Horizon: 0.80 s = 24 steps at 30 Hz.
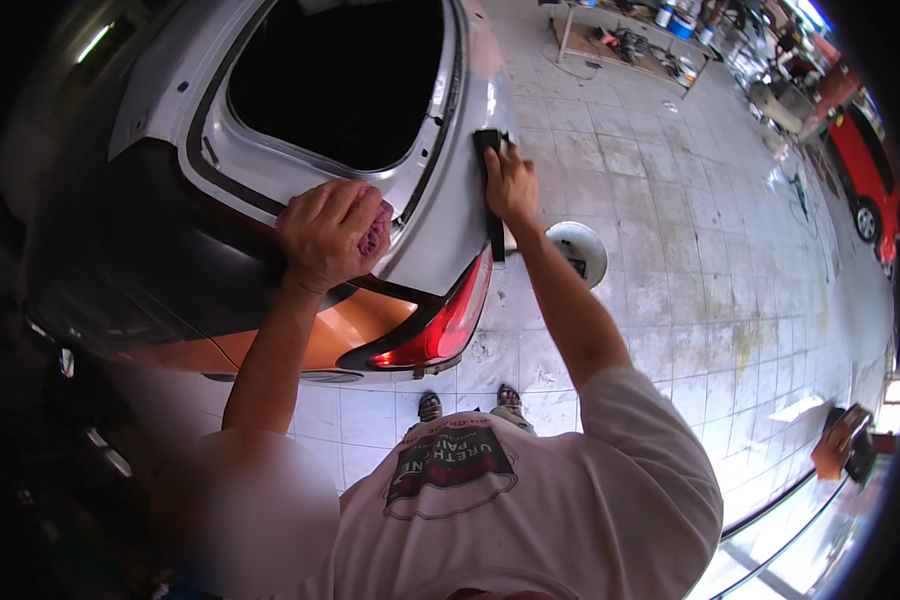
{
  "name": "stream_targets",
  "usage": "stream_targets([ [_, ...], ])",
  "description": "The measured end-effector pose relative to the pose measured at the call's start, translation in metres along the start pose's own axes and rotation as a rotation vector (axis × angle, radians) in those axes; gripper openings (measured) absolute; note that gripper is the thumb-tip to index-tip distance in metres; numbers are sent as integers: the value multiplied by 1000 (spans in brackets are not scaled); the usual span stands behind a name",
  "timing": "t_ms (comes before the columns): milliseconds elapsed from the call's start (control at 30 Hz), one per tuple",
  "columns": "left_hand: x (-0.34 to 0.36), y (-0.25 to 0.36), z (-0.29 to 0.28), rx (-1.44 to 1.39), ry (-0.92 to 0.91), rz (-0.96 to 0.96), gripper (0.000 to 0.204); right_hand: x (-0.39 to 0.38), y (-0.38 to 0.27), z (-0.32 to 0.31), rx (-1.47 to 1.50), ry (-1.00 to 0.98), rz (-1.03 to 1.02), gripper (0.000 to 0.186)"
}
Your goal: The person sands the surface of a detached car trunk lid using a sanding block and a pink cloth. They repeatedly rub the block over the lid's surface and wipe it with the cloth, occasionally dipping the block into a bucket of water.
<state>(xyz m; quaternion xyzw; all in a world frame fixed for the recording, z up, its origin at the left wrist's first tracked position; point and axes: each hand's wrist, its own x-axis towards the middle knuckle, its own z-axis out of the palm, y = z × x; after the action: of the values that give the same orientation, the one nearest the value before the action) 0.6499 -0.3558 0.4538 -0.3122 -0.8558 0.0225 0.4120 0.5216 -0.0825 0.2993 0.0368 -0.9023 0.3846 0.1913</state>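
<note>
My left hand [328, 235] is closed over a maroon abrasive pad [375, 232] and presses it on the white-primed edge below the open boot [340, 80] of an orange car [360, 330]. My right hand [510, 185] grips a long black sanding block [490, 190], held upright against the white rear corner panel [450, 230] just above the red tail light [450, 325]. Both arms reach up from my white T-shirt at the lower edge. My feet [470, 405] stand on the tiles close behind the bumper.
A round white lid or bucket [580, 250] sits on the tiled floor [690, 250] right of the car. A cluttered workbench [630, 40] stands at the back, with a red car [870, 170] at far right. Another person's hand [835, 450] holds a dark object at lower right.
</note>
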Motion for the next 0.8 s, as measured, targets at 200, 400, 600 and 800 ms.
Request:
stream_targets([
  [200,20,13,-1,-113,-18,-63,25,13,67,-24,963,-228,467,53],
  [400,22,96,22,-1141,-82,-964,25,-170,14,-102,1961,-225,468,56],
  [600,12,249,100,-1441,-437,-577,61,-238,57,-127,2077,8,491,54],
  [800,28,230,41,-509,-617,68,87,-339,149,-143,1969,427,587,45],
])
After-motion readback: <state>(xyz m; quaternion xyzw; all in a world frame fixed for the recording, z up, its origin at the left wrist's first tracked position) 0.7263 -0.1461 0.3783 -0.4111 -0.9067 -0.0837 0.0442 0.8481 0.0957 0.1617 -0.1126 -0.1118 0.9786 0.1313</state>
